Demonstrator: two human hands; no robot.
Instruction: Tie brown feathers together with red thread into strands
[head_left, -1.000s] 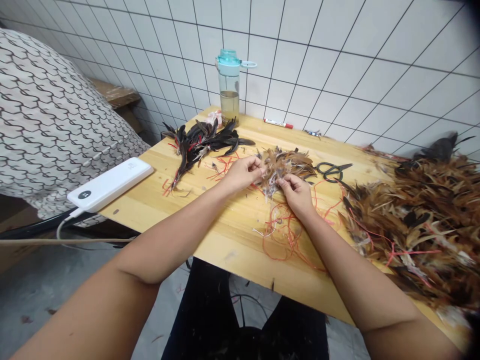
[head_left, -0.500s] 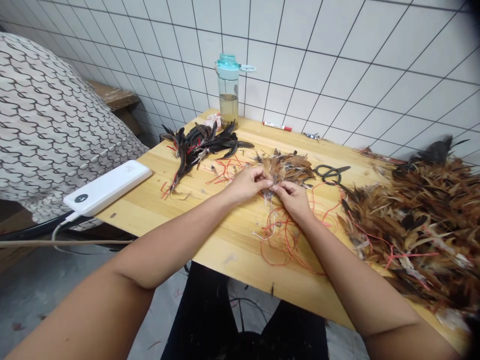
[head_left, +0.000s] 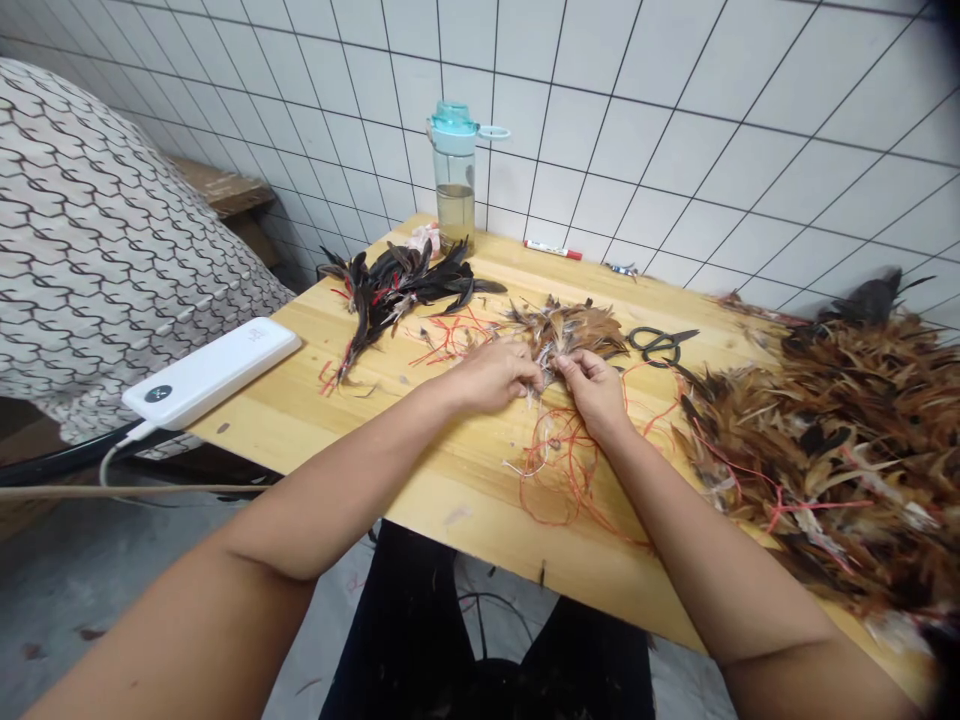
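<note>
Near the middle of the wooden table (head_left: 472,475), my right hand (head_left: 598,392) pinches feathers by their pale quill ends, thumb against forefinger. My left hand (head_left: 495,377) is beside it, its fingers curled down at the quills; what lies between its fingertips is hidden. A small heap of brown feathers (head_left: 589,322) spreads just beyond both hands. Loose loops of red string (head_left: 574,480) lie on the tabletop below my right hand, and shorter red strings (head_left: 454,335) lie left of the heap. Black-handled scissors (head_left: 660,345) rest right of the heap.
A large pile of brown feathers (head_left: 862,430) covers the table's right side. Bundles of black feathers (head_left: 405,280) lie at the back left, near a water bottle (head_left: 455,190). A red-capped marker (head_left: 553,250) lies by the tiled wall. A white power bank (head_left: 214,370) sits at the left edge.
My left hand has drawn slightly down and away from my right fingertips, its fingers now curled lower at the quills. My right hand has shifted slightly up and right, still pinching.
</note>
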